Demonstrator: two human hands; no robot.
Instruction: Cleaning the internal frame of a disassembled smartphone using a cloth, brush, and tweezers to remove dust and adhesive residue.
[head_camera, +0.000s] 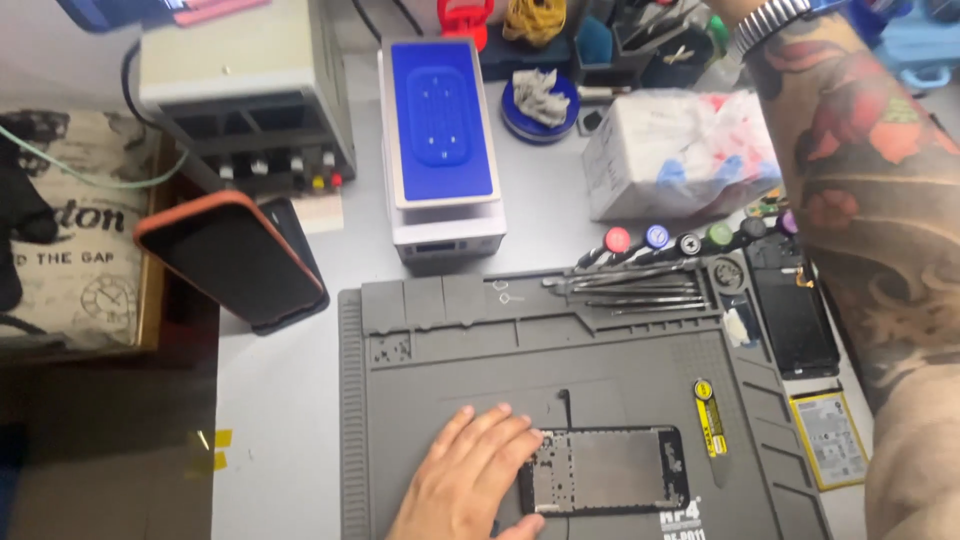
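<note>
Grey and ribbed, a silicone repair mat (450, 340) covers the pale workbench. On it lies an opened phone frame (610, 470), flat, its metal midplate bare. Left hand (470, 480) rests palm-down, fingers spread, on the frame's left end. Right forearm (870, 200) crosses the upper right; its hand is cut off, grip unknowable. Beside the mat lies a yellow-labelled battery (828, 438).

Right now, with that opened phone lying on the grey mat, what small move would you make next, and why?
Probably bring the right arm back down to the yellow pry tool. The left hand lies flat on the opened phone, its circuitry bare, and the tool lies just right of it, untouched.
</note>
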